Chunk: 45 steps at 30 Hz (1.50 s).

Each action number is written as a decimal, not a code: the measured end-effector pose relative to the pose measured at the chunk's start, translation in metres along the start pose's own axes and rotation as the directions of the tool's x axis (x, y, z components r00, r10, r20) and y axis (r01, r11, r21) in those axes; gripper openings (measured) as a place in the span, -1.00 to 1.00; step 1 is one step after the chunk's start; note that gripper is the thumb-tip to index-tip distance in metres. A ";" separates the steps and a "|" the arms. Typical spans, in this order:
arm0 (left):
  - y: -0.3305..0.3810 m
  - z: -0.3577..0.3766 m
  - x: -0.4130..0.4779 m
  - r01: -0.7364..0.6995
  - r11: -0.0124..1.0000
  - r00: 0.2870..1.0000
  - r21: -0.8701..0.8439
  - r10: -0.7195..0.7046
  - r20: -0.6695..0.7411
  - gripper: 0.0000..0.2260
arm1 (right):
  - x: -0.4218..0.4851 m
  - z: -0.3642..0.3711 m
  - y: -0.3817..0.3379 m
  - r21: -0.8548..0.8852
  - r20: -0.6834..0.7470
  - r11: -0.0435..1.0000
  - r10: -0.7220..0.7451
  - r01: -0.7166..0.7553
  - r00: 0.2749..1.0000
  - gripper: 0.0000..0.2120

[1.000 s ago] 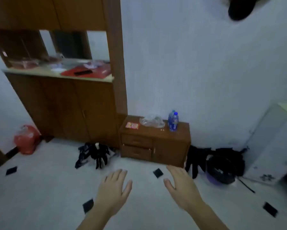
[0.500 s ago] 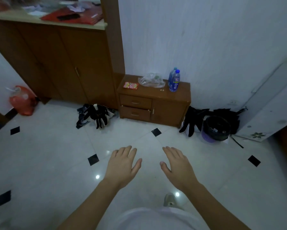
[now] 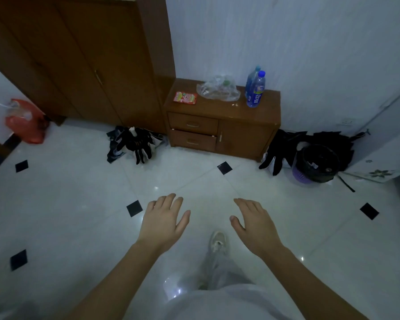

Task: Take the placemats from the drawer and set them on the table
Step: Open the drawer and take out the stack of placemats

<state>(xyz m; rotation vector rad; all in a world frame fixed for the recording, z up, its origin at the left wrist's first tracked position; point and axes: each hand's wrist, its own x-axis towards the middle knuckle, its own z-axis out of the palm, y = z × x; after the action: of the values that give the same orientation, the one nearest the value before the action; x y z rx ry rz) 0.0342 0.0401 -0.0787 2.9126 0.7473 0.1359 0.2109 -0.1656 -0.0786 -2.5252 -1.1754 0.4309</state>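
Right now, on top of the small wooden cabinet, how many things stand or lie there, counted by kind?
Blue bottles: 2, one in front and one behind
Clear plastic bag: 1
Red packet: 1
Total: 4

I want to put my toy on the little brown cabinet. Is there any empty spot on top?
Yes. The cabinet top is bare along its front edge and at the right end, past the blue bottles. The back is crowded: red packet, clear plastic bag, then the bottles.
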 end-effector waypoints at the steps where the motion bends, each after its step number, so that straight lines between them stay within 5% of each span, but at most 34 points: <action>1: -0.007 0.001 0.011 0.018 1.000 1.000 0.002 -0.018 0.015 -0.54 | 0.017 0.001 0.000 0.007 0.005 1.000 -0.005 0.005 1.000 -0.51; 19: -0.160 -0.027 0.205 0.261 0.965 0.965 -0.020 -0.260 0.031 -0.52 | 0.333 -0.026 -0.098 0.038 0.062 0.978 -0.210 0.208 0.976 -0.49; 35: -0.334 0.043 0.440 -0.168 0.983 0.943 -0.076 0.182 0.279 -0.51 | 0.502 0.049 -0.113 0.082 0.051 0.952 0.290 -0.294 0.956 -0.54; 40: -0.350 0.112 0.477 -0.322 0.946 0.886 -0.051 0.320 0.337 -0.53 | 0.556 0.110 -0.085 0.122 0.133 0.929 0.334 -0.349 0.933 -0.54; 45: -0.367 0.194 0.504 -0.285 0.956 0.892 -0.074 0.292 0.344 -0.54 | 0.618 0.193 -0.043 0.118 0.211 0.923 0.338 -0.367 0.917 -0.53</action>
<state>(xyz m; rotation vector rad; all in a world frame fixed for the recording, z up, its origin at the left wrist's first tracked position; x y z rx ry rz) 0.3242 0.5828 -0.2971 2.8862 0.2511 -0.3404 0.4849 0.3718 -0.3180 -2.6021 -0.7018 0.8325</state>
